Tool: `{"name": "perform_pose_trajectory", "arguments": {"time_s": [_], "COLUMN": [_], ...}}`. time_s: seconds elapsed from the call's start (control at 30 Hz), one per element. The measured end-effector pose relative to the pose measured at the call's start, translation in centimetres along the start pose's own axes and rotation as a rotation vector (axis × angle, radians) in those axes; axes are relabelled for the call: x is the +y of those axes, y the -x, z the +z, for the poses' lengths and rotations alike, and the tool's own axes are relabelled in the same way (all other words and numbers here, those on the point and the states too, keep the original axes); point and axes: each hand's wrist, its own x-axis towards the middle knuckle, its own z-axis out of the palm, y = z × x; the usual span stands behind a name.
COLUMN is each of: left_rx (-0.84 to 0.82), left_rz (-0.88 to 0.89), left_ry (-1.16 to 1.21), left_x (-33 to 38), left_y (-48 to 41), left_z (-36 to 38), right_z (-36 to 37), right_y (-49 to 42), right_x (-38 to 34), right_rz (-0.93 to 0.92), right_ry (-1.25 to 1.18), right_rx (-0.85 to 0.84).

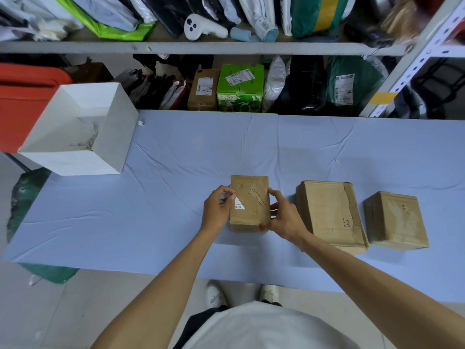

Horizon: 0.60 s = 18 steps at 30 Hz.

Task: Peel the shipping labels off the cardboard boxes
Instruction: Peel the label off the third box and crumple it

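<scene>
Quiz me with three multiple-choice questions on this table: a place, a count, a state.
1. Where is the white box on the cloth?
A) far left corner
B) far right corner
C) near edge, middle

2. How many brown boxes stand on the cloth?
A) two
B) three
C) five

3. The label is:
A) stuck flat
B) partly peeled, pinched by the left hand
C) lying on the cloth

Answers:
1 A, it stands at the far left corner.
2 B, three stand in a row.
3 B, part is lifted off while the right hand grips that box.
</scene>
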Motion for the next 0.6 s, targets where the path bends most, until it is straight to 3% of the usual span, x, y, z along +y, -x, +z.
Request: {"name": "perform_pose_trajectory", "arguments": {"time_s": [0.6], "left_rx": [0.035], "left_rz": [0.037], "left_ry": [-0.205], "left_x": [-0.08], "left_y": [-0.51], "left_z": [0.5], "right_z": [0.06], "right_y": [-0.1], "right_x": [0.13], "right_rz": [-0.004], "right_ry": [0.011], "right_rx": [0.011]}}
